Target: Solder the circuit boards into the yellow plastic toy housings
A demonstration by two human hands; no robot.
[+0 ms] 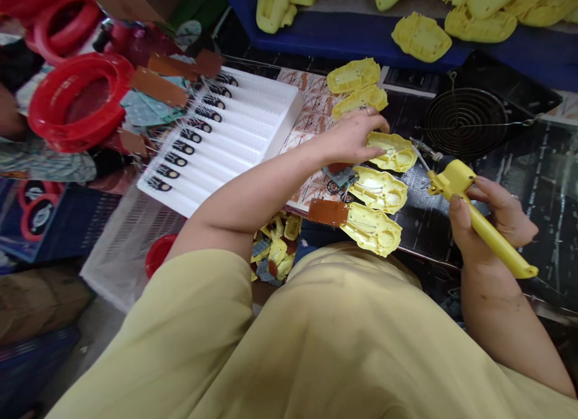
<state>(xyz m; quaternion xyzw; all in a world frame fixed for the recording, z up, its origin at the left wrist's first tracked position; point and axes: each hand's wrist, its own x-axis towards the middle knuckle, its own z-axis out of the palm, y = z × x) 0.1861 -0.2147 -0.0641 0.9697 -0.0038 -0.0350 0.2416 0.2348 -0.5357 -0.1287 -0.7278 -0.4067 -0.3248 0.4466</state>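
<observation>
My left hand (356, 133) reaches over a row of yellow plastic shells, thumb and forefinger at the left end of the middle shell (397, 154), seemingly gripping its edge. Thin wires lie inside this shell. Held in my right hand (492, 217) is a yellow soldering gun (492, 232), its thin metal tip close to the middle shell's right end. Two more wired shells, the nearer shell (374, 229) and its neighbour (382, 190), lie towards my body. A brown board (327, 213) touches the nearest. Beyond my left hand are two shells, one partly covered (361, 99).
A white foam tray (253, 124) carries a row of black wired parts (183, 148) on the left. A black round fan grille (467, 121) stands at the right back. Behind is a blue bin (316, 37) with yellow shells. Red rings (79, 100) lie far left.
</observation>
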